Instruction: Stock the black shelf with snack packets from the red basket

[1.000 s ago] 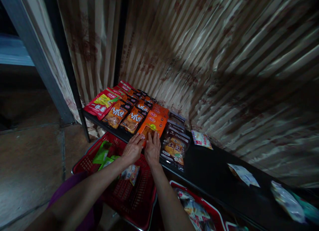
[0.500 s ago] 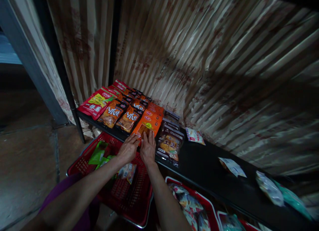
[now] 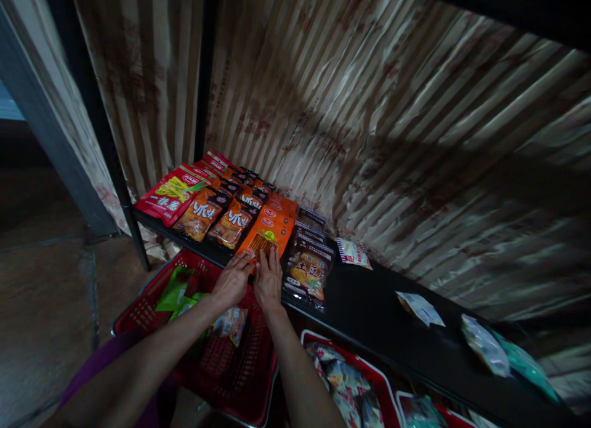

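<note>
My left hand (image 3: pixel 232 282) and my right hand (image 3: pixel 268 279) lie side by side at the front edge of a black shelf (image 3: pixel 388 320). Both have their fingers stretched flat, the tips resting on the near end of an orange snack packet (image 3: pixel 268 230). Nothing is gripped in either hand. Left of the orange packet lie orange-brown packets (image 3: pixel 232 225) and a red packet (image 3: pixel 168 193). A dark packet (image 3: pixel 305 269) lies right beside my right hand.
A red plastic basket (image 3: pixel 249 379) with green and other packets stands under my arms. Further red baskets (image 3: pixel 369 369) of snacks sit to the right. Loose packets (image 3: pixel 419 308) lie along the shelf's right part. A striped curtain (image 3: pixel 369 120) hangs behind.
The view has drifted, so the shelf and hands sit slightly further left in the picture. Both hands stay flat on the orange packet's near end.
</note>
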{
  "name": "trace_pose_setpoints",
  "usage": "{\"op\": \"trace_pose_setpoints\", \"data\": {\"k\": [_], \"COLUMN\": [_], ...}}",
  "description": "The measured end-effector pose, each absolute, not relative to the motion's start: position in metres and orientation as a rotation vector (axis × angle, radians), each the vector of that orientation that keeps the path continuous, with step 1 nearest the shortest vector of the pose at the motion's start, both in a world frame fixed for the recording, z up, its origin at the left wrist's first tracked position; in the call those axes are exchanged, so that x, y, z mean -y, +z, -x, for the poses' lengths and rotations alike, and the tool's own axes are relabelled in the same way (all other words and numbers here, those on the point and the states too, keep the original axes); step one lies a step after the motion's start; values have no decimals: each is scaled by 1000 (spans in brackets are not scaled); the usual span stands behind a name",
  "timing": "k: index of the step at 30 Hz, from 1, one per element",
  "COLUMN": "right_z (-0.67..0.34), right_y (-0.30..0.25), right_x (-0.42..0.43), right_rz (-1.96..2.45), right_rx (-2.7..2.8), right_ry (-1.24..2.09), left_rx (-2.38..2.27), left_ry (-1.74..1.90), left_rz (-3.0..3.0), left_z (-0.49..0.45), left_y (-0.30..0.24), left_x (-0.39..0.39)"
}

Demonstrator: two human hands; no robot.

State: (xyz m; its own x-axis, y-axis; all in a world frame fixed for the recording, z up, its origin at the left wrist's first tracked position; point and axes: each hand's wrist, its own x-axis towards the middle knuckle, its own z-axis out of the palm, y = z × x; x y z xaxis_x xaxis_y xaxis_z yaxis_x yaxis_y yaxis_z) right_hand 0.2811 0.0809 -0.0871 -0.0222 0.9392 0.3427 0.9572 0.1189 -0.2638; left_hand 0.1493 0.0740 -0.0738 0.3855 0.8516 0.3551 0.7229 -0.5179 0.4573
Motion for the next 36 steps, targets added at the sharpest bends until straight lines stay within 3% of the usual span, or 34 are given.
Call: {"op": "trace_pose_setpoints", "data": {"k": [19, 36], "right_z": [-284, -282], "right_y": [-90, -90], "right_x": [-78, -10], "right_rz": [1694, 1655], "right_rx": [1854, 1716], "right_ry": [-34, 211], "left_rx": [-1400, -1365], "left_ry": [885, 958], "left_rz": [-2335, -2292], "left_z": [-154, -139], "left_y": [-70, -69], "left_x": [-80, -78]}}
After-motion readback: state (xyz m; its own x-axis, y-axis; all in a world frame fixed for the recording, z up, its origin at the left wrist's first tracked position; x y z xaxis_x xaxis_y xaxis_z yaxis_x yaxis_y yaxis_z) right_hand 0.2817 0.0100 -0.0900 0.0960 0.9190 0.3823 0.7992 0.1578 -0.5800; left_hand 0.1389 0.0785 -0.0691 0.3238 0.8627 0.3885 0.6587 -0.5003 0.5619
